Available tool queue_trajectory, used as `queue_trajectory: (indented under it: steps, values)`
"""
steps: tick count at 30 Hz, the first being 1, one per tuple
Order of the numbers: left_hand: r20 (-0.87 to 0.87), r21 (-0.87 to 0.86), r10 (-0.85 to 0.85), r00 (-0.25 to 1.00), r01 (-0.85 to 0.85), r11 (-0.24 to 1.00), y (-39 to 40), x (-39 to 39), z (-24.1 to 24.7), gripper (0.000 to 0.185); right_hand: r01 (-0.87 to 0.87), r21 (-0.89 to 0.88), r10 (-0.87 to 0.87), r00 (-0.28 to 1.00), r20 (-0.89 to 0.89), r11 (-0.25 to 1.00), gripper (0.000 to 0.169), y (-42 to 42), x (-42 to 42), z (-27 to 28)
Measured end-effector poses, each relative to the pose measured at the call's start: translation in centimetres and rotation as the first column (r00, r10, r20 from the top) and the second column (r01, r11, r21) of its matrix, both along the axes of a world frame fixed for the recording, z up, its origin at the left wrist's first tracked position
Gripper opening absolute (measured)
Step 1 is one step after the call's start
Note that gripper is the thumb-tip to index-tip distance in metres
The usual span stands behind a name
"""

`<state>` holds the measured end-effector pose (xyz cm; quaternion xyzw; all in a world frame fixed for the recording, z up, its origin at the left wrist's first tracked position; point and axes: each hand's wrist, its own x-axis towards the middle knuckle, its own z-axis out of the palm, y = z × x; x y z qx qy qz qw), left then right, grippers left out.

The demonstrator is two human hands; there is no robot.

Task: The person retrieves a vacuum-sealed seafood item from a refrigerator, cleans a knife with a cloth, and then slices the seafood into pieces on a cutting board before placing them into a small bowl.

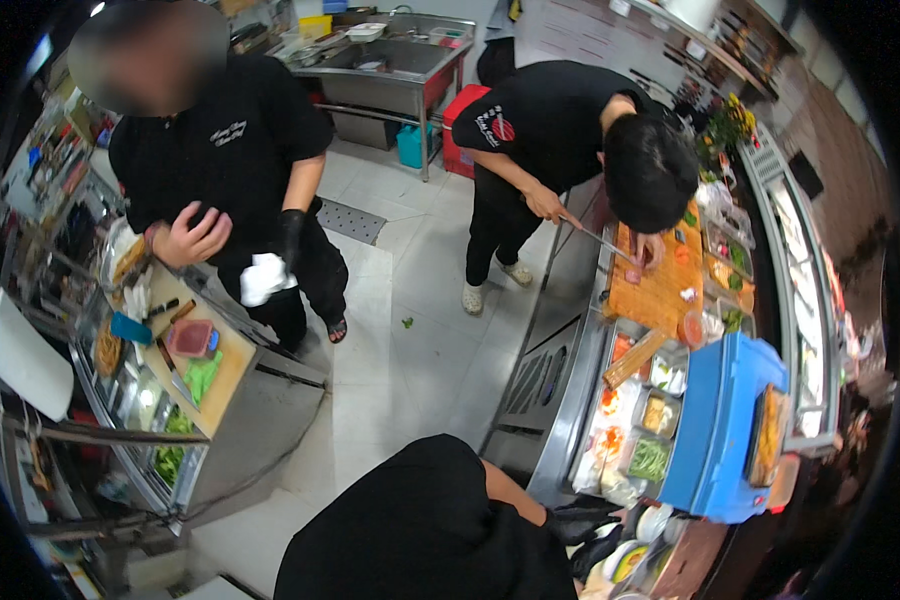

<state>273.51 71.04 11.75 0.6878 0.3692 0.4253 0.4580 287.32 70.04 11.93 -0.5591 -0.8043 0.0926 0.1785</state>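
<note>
At the lower right of the head view, my left hand [579,523] wears a black glove and reaches over the edge of the prep counter. My right hand [596,553], also gloved in black, is just below it and partly hidden by my black-clothed body. Whether either hand grips anything is unclear. Beside them are a white bowl [651,523] and a round dish with yellow and green food [630,562]. Just above my hands, a clear bag [621,487] lies near a metal tray of shredded green vegetable [649,457].
A co-worker cuts food with a knife [607,246] on a wooden board [660,277]. Another stands left, holding a white cloth [264,280], near a second board [229,390] with knives. A blue lidded container [709,427] and a bamboo mat [634,360] are on my counter.
</note>
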Motion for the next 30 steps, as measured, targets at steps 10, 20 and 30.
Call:
queue_trajectory:
  steps: [10, 20, 30]
  values:
    - [0.298, -0.029, 0.206, 0.932, -0.207, 0.978, -0.3, 4.7, -6.2, 0.04, 0.203, -0.101, -0.217, 0.963, -0.16, 0.974, 0.087, -2.2, -1.9, 1.1]
    - [-0.583, 0.517, 0.474, 0.66, -0.148, 0.843, -5.5, 1.0, 3.6, 0.067, 0.602, -0.156, -0.527, 0.512, -0.678, 0.784, 0.149, -16.5, 7.5, 11.0]
    - [-0.733, 0.012, -0.063, 0.677, 0.107, 0.994, -16.2, 6.3, -0.5, 0.03, 0.592, -0.23, -0.629, 0.664, -0.404, 0.773, 0.047, -33.6, 19.5, 0.1]
